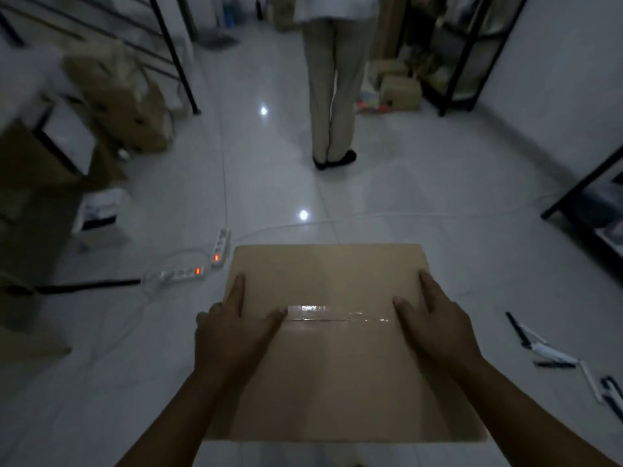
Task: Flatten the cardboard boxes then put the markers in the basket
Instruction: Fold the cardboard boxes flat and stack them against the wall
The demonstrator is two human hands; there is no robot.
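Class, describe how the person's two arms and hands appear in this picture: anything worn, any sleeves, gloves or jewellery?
Both forearms are bare up to the picture's lower edge: no sleeves show. The left hand and the right hand wear no gloves. No ring, watch or bracelet is visible, though the dim light could hide small details.

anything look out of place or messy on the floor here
Yes. Several markers lie scattered loose on the tiles to the right, pointing different ways. Two power strips with trailing cables lie on the floor just left of the cardboard box, close to where both hands press on it.
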